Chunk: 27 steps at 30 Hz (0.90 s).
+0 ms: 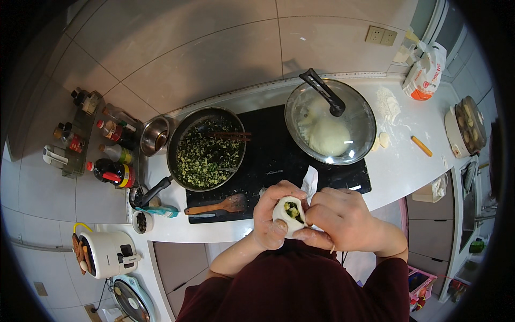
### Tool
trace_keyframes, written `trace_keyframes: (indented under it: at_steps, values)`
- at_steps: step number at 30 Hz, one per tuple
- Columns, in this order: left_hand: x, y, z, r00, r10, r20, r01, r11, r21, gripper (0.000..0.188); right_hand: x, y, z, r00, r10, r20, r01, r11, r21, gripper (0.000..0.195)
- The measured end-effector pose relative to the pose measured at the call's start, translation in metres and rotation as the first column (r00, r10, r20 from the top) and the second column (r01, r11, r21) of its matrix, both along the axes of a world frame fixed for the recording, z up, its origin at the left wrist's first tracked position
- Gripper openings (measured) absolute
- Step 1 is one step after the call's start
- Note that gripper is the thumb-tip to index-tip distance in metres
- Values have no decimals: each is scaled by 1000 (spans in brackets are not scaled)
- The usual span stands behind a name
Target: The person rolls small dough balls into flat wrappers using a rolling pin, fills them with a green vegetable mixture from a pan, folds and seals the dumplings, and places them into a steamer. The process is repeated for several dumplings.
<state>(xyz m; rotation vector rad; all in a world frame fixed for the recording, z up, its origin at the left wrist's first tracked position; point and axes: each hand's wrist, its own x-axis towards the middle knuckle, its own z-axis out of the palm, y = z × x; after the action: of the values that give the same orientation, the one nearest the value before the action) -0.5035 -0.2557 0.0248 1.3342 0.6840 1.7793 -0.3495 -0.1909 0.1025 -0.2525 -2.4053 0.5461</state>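
My left hand (270,219) cups a round of white dough (285,225), partly gathered around a green and yellow filling (294,211). The fingertips of my right hand (342,217) pinch the dough's right edge, and the filling shows through the opening. Beyond my left hand, a black frying pan (173,139) holds chopped green and yellow filling, with wooden chopsticks (229,136) lying across it. A glass lid (358,96) with a black handle covers a large lump of dough (329,136). Two small dough pieces (384,139) lie to the right of the lid.
A wooden spatula (219,205) rests on the black cooktop (263,149). Scattered flour (387,104), a yellow rolling pin (421,146) and a lidded white pot (456,131) are on the right counter. Bottles (112,173), a steel bowl (155,137) and a white appliance (110,253) stand left.
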Motion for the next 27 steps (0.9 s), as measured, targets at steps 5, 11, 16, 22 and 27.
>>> trace_keyframes:
  at_steps: [5, 11, 16, 22, 27]
  values:
    - [-1, 1, -1, 999, 24, -28, -23, 999, 31, 57, -1, 1, -2, 999, 26, -27, -26, 1000, 3, 20]
    - [-1, 3, -1, 1000, 6, -16, -5, 999, 53, 57, 0, 4, -5, 996, 53, -66, -53, 999, -4, 21]
    - [-5, 7, -2, 991, 26, -130, -11, 993, 117, 52, 4, 13, 1, 999, 42, -7, -42, 999, -21, 26]
    - [-3, 7, 1, 960, 145, -241, -99, 977, 190, 54, -3, 6, -10, 998, -47, -38, 52, 988, 147, 24]
    - [-4, 4, 7, 959, 110, -262, -90, 992, 90, 60, -4, 4, -11, 997, -54, -60, 66, 974, 216, 24]
